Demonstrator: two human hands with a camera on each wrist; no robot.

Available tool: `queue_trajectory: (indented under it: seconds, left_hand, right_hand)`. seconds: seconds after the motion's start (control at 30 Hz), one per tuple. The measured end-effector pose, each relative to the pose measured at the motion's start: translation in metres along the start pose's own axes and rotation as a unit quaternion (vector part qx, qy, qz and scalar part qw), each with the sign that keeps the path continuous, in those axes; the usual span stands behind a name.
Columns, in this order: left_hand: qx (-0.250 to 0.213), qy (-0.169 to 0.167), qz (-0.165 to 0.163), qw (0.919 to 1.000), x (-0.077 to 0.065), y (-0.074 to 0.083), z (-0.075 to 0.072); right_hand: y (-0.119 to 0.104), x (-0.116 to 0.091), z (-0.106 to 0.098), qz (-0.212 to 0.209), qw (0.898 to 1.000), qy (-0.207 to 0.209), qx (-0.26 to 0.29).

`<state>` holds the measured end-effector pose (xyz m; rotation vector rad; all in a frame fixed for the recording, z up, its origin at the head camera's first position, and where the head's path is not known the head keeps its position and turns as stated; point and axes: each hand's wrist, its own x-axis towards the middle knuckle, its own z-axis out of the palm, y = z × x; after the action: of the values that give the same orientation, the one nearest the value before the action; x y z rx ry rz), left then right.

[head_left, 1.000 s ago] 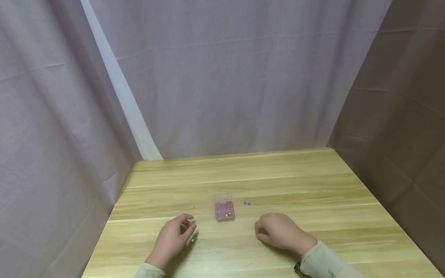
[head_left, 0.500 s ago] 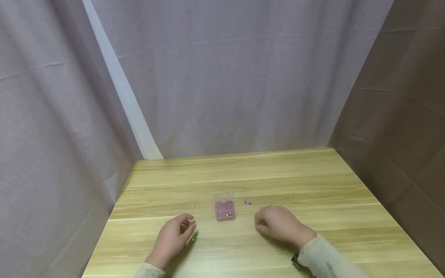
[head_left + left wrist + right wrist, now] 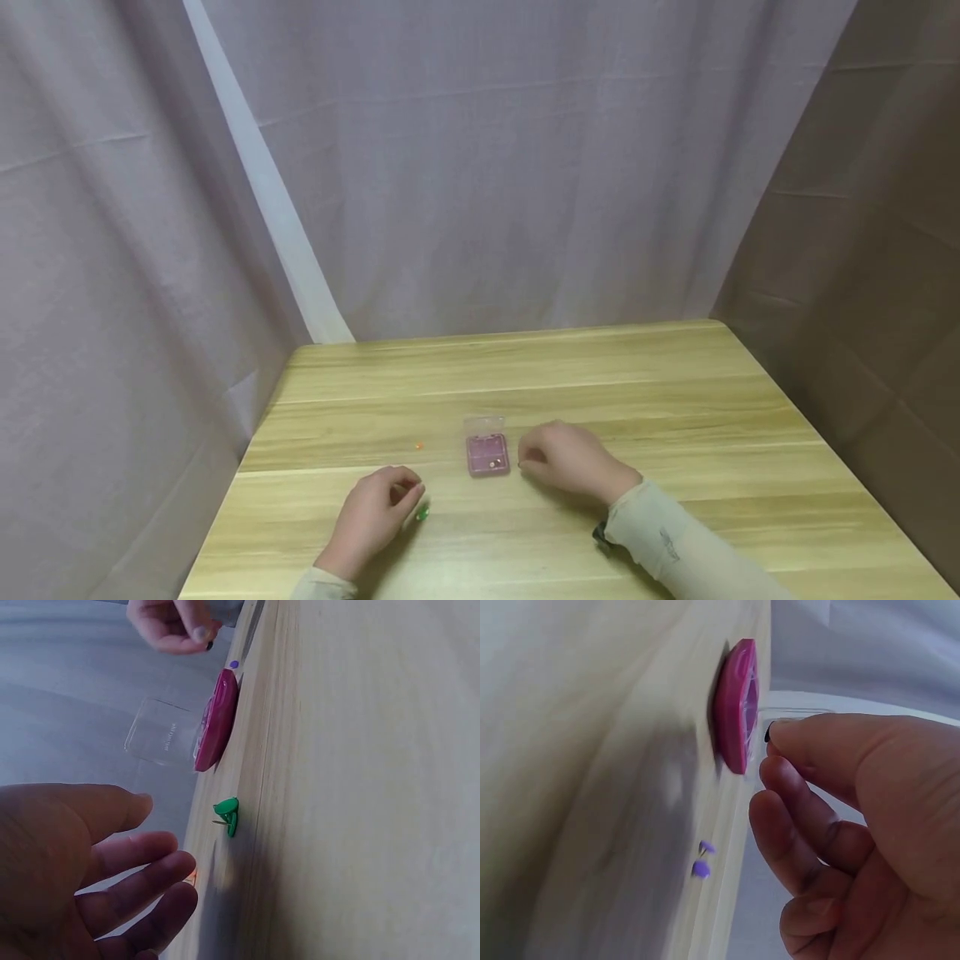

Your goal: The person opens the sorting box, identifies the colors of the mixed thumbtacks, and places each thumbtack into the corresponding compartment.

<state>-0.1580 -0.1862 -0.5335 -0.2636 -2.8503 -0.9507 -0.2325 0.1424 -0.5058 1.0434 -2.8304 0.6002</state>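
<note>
Just off the fingertips of the left hand (image 3: pixel 371 512): green tacks (image 3: pixel 226 805).

That hand's thumb and fingers are loosely bent, with a gap between. Right hand (image 3: pixel 573 458) pinches a small black piece (image 3: pixel 768 732) by thumb and finger, way clearer on the wrist cams. Just left of it sits the pink box (image 3: pixel 219 724), clear lid (image 3: pixel 154 733) up; only the head cam shows shiny bits (image 3: pixel 495 463) inside. Purple tacks (image 3: pixel 700 869) below the right hand are hidden from the head view. Orange bit (image 3: pixel 418 445) lies beyond the left hand.
</note>
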Motion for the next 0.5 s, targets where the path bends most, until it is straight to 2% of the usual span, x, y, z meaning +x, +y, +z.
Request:
queue_trajectory:
  seconds: [0.13, 0.27, 0.5]
  left_hand:
    - [0.003, -0.004, -0.005, 1.0000, 0.000, 0.001, 0.000]
    - [-0.002, -0.002, -0.007, 1.0000, 0.003, 0.002, 0.000]
    - [-0.003, -0.003, -0.002, 1.0000, 0.006, 0.004, -0.001]
  right_hand:
    - [-0.006, 0.014, 0.003, 0.005, 1.000, -0.001, 0.004]
    - [-0.008, 0.026, 0.007, 0.006, 1.000, -0.005, -0.016]
    - [-0.010, 0.034, 0.014, 0.004, 1.000, -0.008, -0.022]
